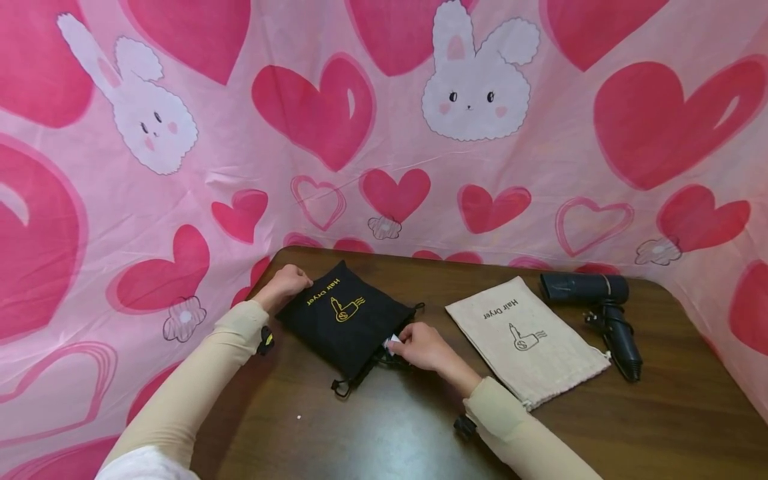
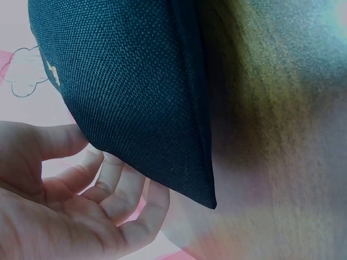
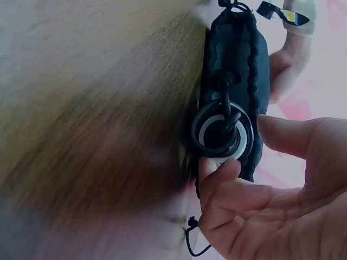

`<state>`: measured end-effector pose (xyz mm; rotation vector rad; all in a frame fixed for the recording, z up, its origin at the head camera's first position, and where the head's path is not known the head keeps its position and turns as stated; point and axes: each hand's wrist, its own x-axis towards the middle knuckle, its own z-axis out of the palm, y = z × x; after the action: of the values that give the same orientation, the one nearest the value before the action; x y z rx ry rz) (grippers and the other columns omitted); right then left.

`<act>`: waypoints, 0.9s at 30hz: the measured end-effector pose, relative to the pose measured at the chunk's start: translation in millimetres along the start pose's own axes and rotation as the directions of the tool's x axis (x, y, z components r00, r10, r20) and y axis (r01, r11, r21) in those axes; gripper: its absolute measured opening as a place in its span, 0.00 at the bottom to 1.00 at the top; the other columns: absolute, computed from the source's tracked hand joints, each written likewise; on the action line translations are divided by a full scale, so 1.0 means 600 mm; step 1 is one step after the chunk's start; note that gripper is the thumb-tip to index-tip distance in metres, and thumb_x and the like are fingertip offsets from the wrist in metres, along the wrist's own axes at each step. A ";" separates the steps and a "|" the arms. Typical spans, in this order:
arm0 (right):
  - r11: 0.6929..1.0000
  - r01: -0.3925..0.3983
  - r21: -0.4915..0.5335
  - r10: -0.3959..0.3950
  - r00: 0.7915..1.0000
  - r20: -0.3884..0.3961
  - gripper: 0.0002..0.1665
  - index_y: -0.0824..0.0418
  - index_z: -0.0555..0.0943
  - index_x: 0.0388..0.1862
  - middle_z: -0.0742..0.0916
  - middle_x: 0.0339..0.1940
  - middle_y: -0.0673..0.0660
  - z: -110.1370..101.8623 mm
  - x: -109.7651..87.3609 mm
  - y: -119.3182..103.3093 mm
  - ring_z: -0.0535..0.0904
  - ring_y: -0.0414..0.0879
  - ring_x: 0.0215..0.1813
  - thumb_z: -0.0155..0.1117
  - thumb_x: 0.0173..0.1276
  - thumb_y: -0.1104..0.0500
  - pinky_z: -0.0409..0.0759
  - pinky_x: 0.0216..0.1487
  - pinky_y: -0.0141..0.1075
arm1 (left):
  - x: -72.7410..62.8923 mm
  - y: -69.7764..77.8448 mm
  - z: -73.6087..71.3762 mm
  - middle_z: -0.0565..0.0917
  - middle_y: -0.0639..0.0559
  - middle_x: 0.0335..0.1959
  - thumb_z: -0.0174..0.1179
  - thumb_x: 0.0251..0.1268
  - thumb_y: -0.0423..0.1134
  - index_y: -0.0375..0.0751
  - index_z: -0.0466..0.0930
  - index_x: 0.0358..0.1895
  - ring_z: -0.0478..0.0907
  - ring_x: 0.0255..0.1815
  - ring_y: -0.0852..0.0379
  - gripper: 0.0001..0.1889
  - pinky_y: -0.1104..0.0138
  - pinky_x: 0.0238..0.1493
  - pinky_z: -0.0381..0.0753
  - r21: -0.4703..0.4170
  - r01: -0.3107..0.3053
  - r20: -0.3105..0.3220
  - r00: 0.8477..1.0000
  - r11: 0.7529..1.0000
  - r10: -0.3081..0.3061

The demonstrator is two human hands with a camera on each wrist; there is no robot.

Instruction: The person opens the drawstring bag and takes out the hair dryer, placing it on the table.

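Observation:
A black drawstring bag [image 1: 375,303] with yellow "Hair Dryer" lettering lies on the table, full enough to bulge. My left hand [image 1: 289,280] holds its closed end, the thumb on one side of the edge and fingers [image 2: 122,187] on the other. At the gathered mouth, my right hand [image 1: 425,347] grips a round, white-rimmed object [image 3: 221,138] with black cord looped over its end. Thumb and fingertips sit on either side of it. The rest of that object is hidden inside the bag. Cord loops hang from both corners of the mouth.
Right of the black bag, a beige drawstring bag [image 1: 510,357] with the same print lies flat. Beyond it is a black hair dryer [image 1: 615,327] with its cord wrapped round the handle. A pink heart-patterned cloth [image 1: 408,153] hangs behind the wooden table [image 1: 384,433].

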<state>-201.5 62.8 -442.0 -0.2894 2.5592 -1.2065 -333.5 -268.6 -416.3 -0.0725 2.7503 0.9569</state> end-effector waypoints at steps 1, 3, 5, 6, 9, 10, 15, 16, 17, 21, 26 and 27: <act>1.000 0.012 -0.012 -0.012 1.000 0.002 0.17 0.63 0.86 0.35 0.80 0.20 0.51 0.002 0.003 0.001 0.74 0.45 0.22 0.72 0.73 0.49 0.71 0.27 0.37 | 0.000 0.000 0.000 0.75 0.49 0.24 0.60 0.72 0.35 0.32 0.87 0.33 0.73 0.33 0.50 0.11 0.64 0.33 0.72 0.000 -0.003 0.000 1.000 1.000 0.003; 0.997 0.056 -0.062 -0.057 0.998 0.000 0.20 0.59 0.84 0.27 0.77 0.17 0.50 0.014 0.018 0.023 0.71 0.45 0.20 0.70 0.73 0.46 0.68 0.24 0.37 | 0.000 0.000 0.001 0.76 0.50 0.24 0.61 0.71 0.35 0.32 0.87 0.33 0.74 0.33 0.50 0.11 0.64 0.33 0.72 0.003 -0.008 -0.006 1.000 1.000 0.008; 0.992 0.071 -0.104 -0.072 0.997 -0.009 0.25 0.57 0.80 0.21 0.75 0.16 0.50 0.024 0.031 0.041 0.71 0.46 0.20 0.70 0.73 0.42 0.68 0.23 0.39 | -0.001 0.000 0.001 0.77 0.50 0.24 0.61 0.71 0.35 0.32 0.87 0.33 0.74 0.32 0.51 0.11 0.64 0.33 0.73 0.000 -0.017 -0.006 1.000 1.000 0.017; 0.990 0.067 -0.125 -0.069 0.998 -0.011 0.27 0.55 0.79 0.20 0.75 0.16 0.50 0.030 0.040 0.052 0.71 0.46 0.20 0.70 0.72 0.40 0.68 0.23 0.39 | -0.002 0.000 0.002 0.77 0.51 0.24 0.61 0.71 0.35 0.33 0.87 0.33 0.74 0.32 0.51 0.11 0.64 0.33 0.73 -0.004 -0.017 -0.008 1.000 1.000 0.017; 0.987 0.038 -0.154 -0.040 0.999 -0.012 0.31 0.52 0.74 0.16 0.72 0.14 0.49 0.045 0.067 0.081 0.70 0.46 0.19 0.70 0.70 0.35 0.68 0.21 0.39 | -0.003 -0.001 0.001 0.75 0.51 0.23 0.60 0.71 0.35 0.34 0.86 0.30 0.74 0.32 0.52 0.11 0.64 0.33 0.73 -0.013 -0.020 -0.007 1.000 1.000 0.020; 0.990 0.023 -0.137 -0.025 1.000 -0.013 0.33 0.53 0.73 0.14 0.71 0.13 0.49 0.047 0.068 0.081 0.69 0.46 0.18 0.71 0.69 0.35 0.67 0.21 0.39 | -0.004 -0.001 0.000 0.75 0.51 0.23 0.60 0.71 0.35 0.34 0.85 0.30 0.74 0.31 0.51 0.11 0.64 0.33 0.73 -0.017 -0.018 -0.004 1.000 1.000 0.018; 0.999 -0.023 -0.045 0.022 1.000 -0.013 0.36 0.52 0.67 0.14 0.66 0.11 0.47 0.049 0.071 0.076 0.61 0.43 0.15 0.70 0.68 0.32 0.62 0.19 0.38 | -0.007 0.003 -0.001 0.75 0.50 0.22 0.60 0.71 0.35 0.35 0.84 0.28 0.75 0.31 0.51 0.12 0.64 0.33 0.73 -0.027 -0.010 -0.002 1.000 1.000 0.010; 1.000 -0.020 -0.020 0.020 1.000 -0.016 0.35 0.52 0.67 0.15 0.66 0.12 0.47 0.047 0.068 0.072 0.61 0.43 0.15 0.69 0.68 0.32 0.61 0.19 0.39 | -0.007 0.003 -0.002 0.76 0.50 0.23 0.60 0.71 0.35 0.35 0.84 0.28 0.75 0.32 0.50 0.12 0.64 0.33 0.73 -0.028 -0.011 -0.005 1.000 1.000 0.011; 0.999 -0.034 0.011 0.034 0.999 -0.011 0.35 0.52 0.67 0.16 0.67 0.13 0.47 0.043 0.061 0.062 0.61 0.43 0.16 0.69 0.69 0.32 0.62 0.20 0.39 | -0.007 0.004 -0.002 0.76 0.50 0.23 0.60 0.72 0.35 0.35 0.84 0.28 0.75 0.32 0.50 0.12 0.64 0.33 0.73 -0.025 -0.014 -0.009 1.000 1.000 0.013; 0.980 -0.085 0.181 0.079 0.996 0.042 0.29 0.57 0.71 0.22 0.71 0.18 0.49 0.023 0.026 0.021 0.68 0.43 0.19 0.70 0.73 0.40 0.76 0.23 0.37 | -0.006 0.006 -0.002 0.77 0.50 0.23 0.60 0.72 0.36 0.33 0.86 0.31 0.76 0.33 0.50 0.12 0.63 0.34 0.73 -0.012 -0.020 -0.009 1.000 1.000 0.019; 0.895 -0.133 0.425 0.072 0.985 0.156 0.20 0.69 0.78 0.41 0.83 0.35 0.59 0.011 -0.001 -0.007 0.83 0.48 0.30 0.64 0.81 0.51 0.87 0.30 0.40 | -0.001 0.004 -0.001 0.77 0.50 0.23 0.60 0.72 0.35 0.33 0.86 0.31 0.75 0.33 0.49 0.12 0.63 0.34 0.74 -0.029 -0.003 0.003 1.000 1.000 0.004; 0.879 -0.144 0.456 0.069 0.982 0.176 0.20 0.71 0.79 0.46 0.84 0.39 0.62 0.010 -0.003 -0.008 0.85 0.49 0.32 0.62 0.82 0.52 0.87 0.32 0.41 | 0.000 0.003 0.000 0.77 0.50 0.23 0.60 0.72 0.35 0.33 0.86 0.31 0.75 0.33 0.49 0.11 0.63 0.34 0.74 -0.038 0.004 0.004 1.000 0.999 -0.004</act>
<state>-197.7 55.9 -441.4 -0.1219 2.0403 -1.6341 -333.8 -267.5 -415.1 -0.0822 2.7279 1.0076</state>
